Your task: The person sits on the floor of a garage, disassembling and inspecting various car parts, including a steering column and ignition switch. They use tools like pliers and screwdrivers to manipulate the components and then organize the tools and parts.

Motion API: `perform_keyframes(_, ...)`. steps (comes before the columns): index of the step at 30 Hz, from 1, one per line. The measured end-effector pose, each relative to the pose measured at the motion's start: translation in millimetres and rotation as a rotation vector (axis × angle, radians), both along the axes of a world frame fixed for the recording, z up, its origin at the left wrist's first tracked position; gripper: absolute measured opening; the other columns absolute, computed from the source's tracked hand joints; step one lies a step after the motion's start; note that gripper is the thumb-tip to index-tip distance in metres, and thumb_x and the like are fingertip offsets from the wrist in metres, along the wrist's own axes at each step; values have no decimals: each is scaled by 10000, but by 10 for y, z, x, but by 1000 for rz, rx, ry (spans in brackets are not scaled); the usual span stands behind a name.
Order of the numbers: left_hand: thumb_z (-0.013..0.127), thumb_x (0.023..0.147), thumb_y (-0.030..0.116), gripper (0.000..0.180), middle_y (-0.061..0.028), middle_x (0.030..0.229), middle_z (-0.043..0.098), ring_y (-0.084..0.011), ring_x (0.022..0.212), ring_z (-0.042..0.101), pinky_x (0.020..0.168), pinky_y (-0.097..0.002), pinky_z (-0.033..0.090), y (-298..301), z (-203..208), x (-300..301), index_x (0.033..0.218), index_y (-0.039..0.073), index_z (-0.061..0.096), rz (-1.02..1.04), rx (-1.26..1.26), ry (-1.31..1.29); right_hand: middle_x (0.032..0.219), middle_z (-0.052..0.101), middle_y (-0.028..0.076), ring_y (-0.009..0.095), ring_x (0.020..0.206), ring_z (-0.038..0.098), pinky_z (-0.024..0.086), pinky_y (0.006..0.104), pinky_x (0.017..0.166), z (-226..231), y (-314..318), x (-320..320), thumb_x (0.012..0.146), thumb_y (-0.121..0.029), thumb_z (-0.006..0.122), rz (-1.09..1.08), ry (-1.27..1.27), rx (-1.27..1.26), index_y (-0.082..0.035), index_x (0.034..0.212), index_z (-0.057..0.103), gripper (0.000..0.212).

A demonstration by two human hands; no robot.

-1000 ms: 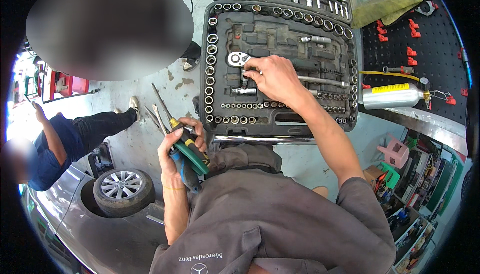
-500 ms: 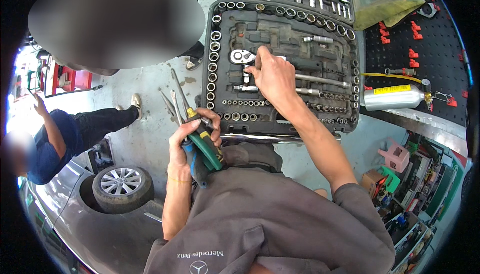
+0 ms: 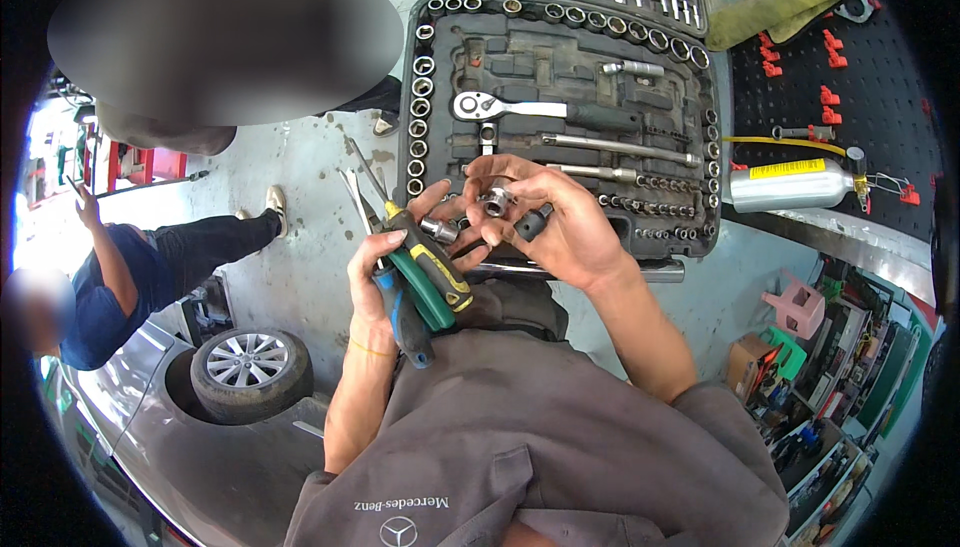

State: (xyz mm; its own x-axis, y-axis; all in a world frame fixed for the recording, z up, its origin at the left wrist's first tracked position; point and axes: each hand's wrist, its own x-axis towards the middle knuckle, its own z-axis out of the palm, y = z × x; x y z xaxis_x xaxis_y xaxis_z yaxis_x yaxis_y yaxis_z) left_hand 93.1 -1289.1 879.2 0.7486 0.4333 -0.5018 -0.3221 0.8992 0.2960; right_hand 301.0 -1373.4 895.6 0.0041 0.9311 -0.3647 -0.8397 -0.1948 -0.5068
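Note:
My left hand [image 3: 368, 282] is closed round several screwdrivers with their shafts pointing up and away. Among them are a yellow-and-black handle [image 3: 435, 265], a green handle [image 3: 424, 292] and a blue handle [image 3: 407, 327]. By its fingertips sits a chrome socket [image 3: 441, 230]. My right hand [image 3: 585, 237], fingers curled, holds another chrome socket [image 3: 496, 202] and a short black socket [image 3: 531, 225]. Both hands meet over the near edge of the open tool case [image 3: 500, 62]. A ratchet [image 3: 520, 108] lies in its slot there, above long extension bars [image 3: 620, 150].
Rows of sockets [image 3: 421, 107] line the case. To the right stand a silver cylinder [image 3: 790, 187] with a yellow hose and a black pegboard [image 3: 800, 87]. A pink stool [image 3: 797, 305] and tool trays are lower right. Left are a car wheel [image 3: 245, 367] and two other people.
My right hand has left the ratchet in its slot and come back toward me, now holding sockets beside my left hand. The left hand's fingers have opened somewhat around the tools.

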Motion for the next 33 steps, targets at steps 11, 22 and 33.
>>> perform_keyframes(11, 584, 826, 404, 983, -258, 1599, 395, -493, 1434, 448, 1210, -600, 367, -71, 20, 173, 1653, 1, 239, -89, 34, -42, 1197, 687, 133, 246, 1104, 691, 614, 380, 864, -130, -102, -99, 1046, -103, 525, -146, -60, 74, 3, 1264, 585, 250)
perform_keyframes(22, 616, 810, 399, 976, -228, 1547, 452, -372, 1338, 555, 1172, -544, 431, -55, 49, 83, 1647, 36, 270, -42, 53, 15, 1090, 716, 124, 134, 946, 726, 573, 241, 657, 75, -64, -138, 1012, -84, 704, -31, -331, -16, 23, 1223, 582, 266)
perform_keyframes(33, 646, 786, 337, 1037, -284, 1518, 445, -394, 1222, 593, 1149, -538, 456, 23, 61, -24, 1646, -40, 207, 28, -14, 46, 1088, 722, 152, 151, 846, 713, 573, 260, 639, -86, 64, -256, 953, -76, 769, -91, -346, 152, 17, 1234, 555, 365)
